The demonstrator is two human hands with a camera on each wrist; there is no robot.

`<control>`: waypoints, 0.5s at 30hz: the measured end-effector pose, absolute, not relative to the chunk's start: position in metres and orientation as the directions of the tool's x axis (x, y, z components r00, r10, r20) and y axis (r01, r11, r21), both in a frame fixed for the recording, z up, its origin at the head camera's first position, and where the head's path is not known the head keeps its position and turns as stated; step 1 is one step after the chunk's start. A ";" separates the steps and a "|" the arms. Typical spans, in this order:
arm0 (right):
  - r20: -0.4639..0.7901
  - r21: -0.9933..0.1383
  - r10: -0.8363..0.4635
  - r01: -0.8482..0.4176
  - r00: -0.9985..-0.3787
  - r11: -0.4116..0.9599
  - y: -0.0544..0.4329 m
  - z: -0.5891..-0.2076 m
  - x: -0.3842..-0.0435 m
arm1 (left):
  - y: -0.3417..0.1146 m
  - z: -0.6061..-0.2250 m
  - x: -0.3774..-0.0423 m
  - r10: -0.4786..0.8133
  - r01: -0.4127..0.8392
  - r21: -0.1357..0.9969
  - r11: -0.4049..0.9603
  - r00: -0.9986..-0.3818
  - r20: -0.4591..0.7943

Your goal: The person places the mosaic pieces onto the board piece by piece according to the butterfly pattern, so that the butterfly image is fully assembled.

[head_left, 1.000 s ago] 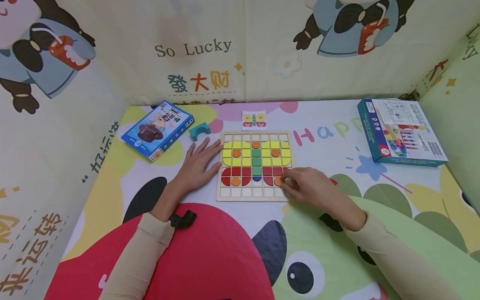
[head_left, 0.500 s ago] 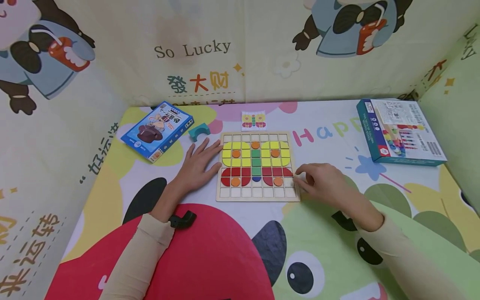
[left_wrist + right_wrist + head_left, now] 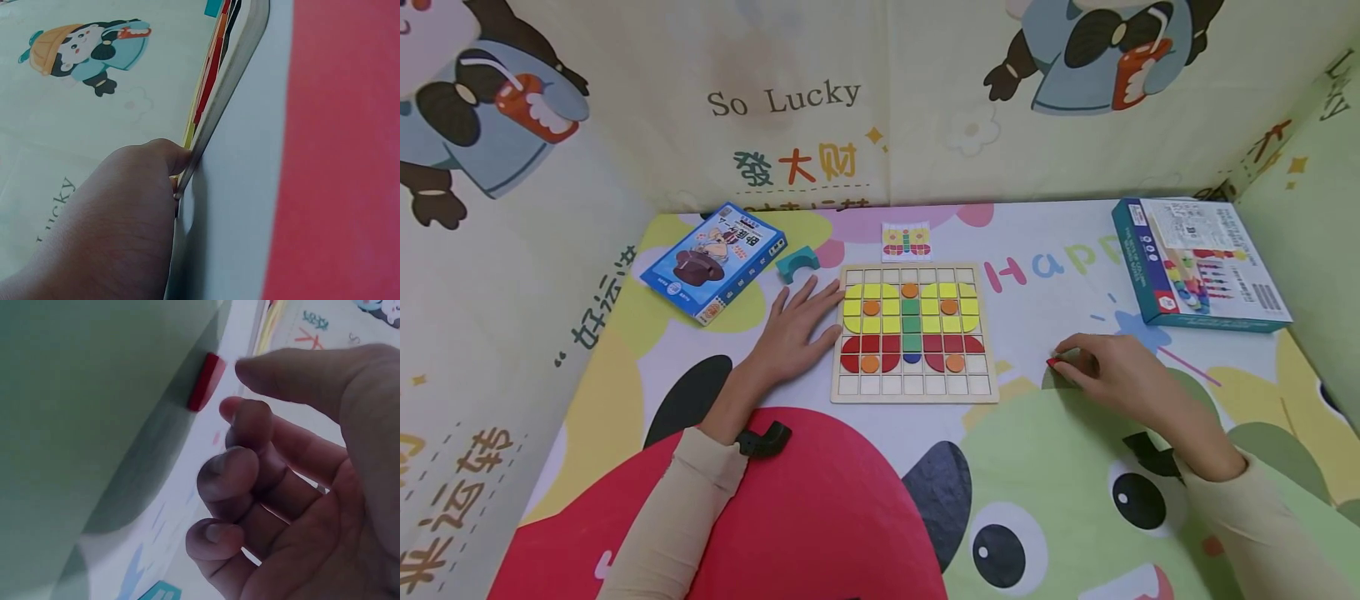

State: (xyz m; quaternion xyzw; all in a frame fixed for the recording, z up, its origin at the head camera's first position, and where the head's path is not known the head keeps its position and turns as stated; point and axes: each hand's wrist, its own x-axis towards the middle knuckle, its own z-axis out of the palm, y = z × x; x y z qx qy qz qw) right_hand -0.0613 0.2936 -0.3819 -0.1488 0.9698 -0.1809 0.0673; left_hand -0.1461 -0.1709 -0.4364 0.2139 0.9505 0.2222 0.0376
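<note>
A wooden grid board [image 3: 917, 399] lies mid-table, filled with yellow, red, orange, green and blue tiles in a butterfly shape. My left hand [image 3: 790, 333] rests flat beside it, fingertips at the left rim. In the left wrist view the thumb [image 3: 169, 153] touches the board's edge [image 3: 234, 81]. Off to the right of the board, my right hand [image 3: 1112, 375] is at a small red tile [image 3: 1051, 362] on the table. The right wrist view shows this red tile [image 3: 206, 382] just beyond the parted thumb and index finger, the other fingers loosely curled.
A small butterfly picture card [image 3: 906, 241] lies behind the board. At the back left are a blue box [image 3: 715, 262] and a teal arch-shaped piece [image 3: 797, 263]. Toward the back right lies a larger teal-sided box [image 3: 1210, 265]. A printed cloth wall closes off the back.
From the board's lower right, my right hand has moved rightward to the red tile on the table, leaving the orange tile in its square. The left hand has stayed put.
</note>
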 end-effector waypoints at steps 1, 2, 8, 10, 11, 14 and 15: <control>-0.084 -0.368 -0.315 -0.264 -0.945 0.891 0.296 -0.383 -0.060 | -0.171 -0.437 -0.146 0.423 0.390 0.437 0.811 -0.906 0.023; -0.093 -0.367 -0.315 -0.262 -0.944 0.893 0.297 -0.383 -0.059 | -0.171 -0.437 -0.146 0.422 0.389 0.437 0.811 -0.906 0.023; -0.124 -0.359 -0.300 -0.239 -0.946 0.902 0.301 -0.386 -0.056 | -0.171 -0.437 -0.146 0.417 0.384 0.435 0.815 -0.909 0.021; -0.129 -0.362 -0.294 -0.231 -0.947 0.903 0.300 -0.387 -0.056 | -0.171 -0.437 -0.146 0.417 0.383 0.435 0.815 -0.909 0.020; -0.131 -0.363 -0.290 -0.226 -0.948 0.904 0.299 -0.387 -0.056 | -0.171 -0.437 -0.145 0.416 0.383 0.435 0.815 -0.909 0.020; -0.137 -0.366 -0.288 -0.221 -0.948 0.904 0.295 -0.387 -0.056 | -0.171 -0.437 -0.145 0.415 0.382 0.435 0.816 -0.910 0.021; -0.136 -0.370 -0.293 -0.226 -0.946 0.901 0.294 -0.388 -0.056 | -0.171 -0.437 -0.145 0.414 0.381 0.436 0.815 -0.910 0.020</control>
